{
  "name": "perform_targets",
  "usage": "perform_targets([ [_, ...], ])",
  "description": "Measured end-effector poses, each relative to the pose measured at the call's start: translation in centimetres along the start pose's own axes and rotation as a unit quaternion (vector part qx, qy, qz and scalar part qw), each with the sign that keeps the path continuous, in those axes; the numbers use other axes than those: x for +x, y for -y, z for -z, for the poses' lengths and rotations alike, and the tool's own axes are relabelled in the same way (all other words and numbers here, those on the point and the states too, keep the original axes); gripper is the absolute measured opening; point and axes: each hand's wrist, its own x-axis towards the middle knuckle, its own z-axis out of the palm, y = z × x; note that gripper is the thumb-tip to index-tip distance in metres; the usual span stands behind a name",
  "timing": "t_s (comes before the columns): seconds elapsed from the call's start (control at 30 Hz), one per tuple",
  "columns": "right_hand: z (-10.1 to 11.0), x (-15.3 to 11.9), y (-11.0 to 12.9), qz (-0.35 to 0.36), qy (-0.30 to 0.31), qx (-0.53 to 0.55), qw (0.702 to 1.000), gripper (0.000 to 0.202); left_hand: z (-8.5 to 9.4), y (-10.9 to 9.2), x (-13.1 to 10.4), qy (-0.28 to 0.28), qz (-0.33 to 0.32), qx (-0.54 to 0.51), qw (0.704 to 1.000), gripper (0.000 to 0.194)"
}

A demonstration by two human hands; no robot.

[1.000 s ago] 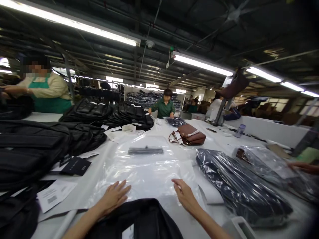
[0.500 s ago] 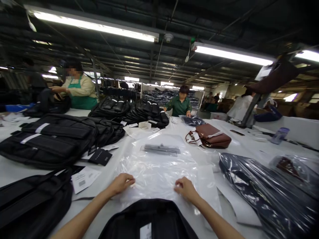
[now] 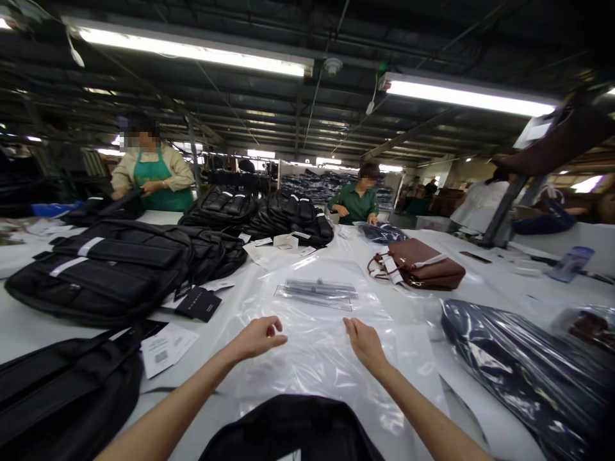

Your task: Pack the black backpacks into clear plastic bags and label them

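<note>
Clear plastic bags (image 3: 307,358) lie flat on the white table before me, with dark printing near their far end. My left hand (image 3: 262,336) is over their left part, fingers curled but apart, holding nothing. Over the right part is my right hand (image 3: 364,340), its fingers close together; whether they pinch any plastic is too small to tell. A black backpack (image 3: 293,429) lies at the near edge between my forearms, its lower part cut off by the frame.
Black backpacks (image 3: 106,269) with paper tags lie at the left. A brown handbag (image 3: 430,264) stands behind, to the right. Plastic-wrapped dark bags (image 3: 519,358) cover the right side. Two people (image 3: 161,176) work across the table, one in a green apron.
Both hands have moved forward over the plastic, the left one also to the right. The view has shifted slightly. The person in the apron has lowered their hands.
</note>
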Motion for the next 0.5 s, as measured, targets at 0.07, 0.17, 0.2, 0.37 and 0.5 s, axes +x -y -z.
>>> perform_targets([
  [0.07,0.1,0.3,0.4,0.004,-0.009,-0.007,1.000,0.042,-0.7,-1.7,0.3,-0.018,-0.014,0.033,0.999,0.059],
  [0.17,0.8,0.6,0.7,0.006,-0.019,-0.016,1.000,0.044,-1.6,-3.5,0.8,-0.035,-0.028,0.096,0.994,0.057],
  [0.2,1.2,0.6,0.8,0.003,-0.022,-0.018,1.000,0.045,-1.7,-3.7,1.1,-0.042,-0.024,0.116,0.992,0.040],
  [0.37,2.6,-1.3,2.6,0.027,-0.052,-0.023,0.998,0.047,-1.2,-3.8,1.9,-0.099,0.013,0.170,0.980,0.034],
  [0.5,1.8,-3.4,3.3,0.086,-0.096,-0.127,0.984,0.076,-0.6,-3.8,1.9,-0.122,-0.019,0.168,0.978,0.031],
])
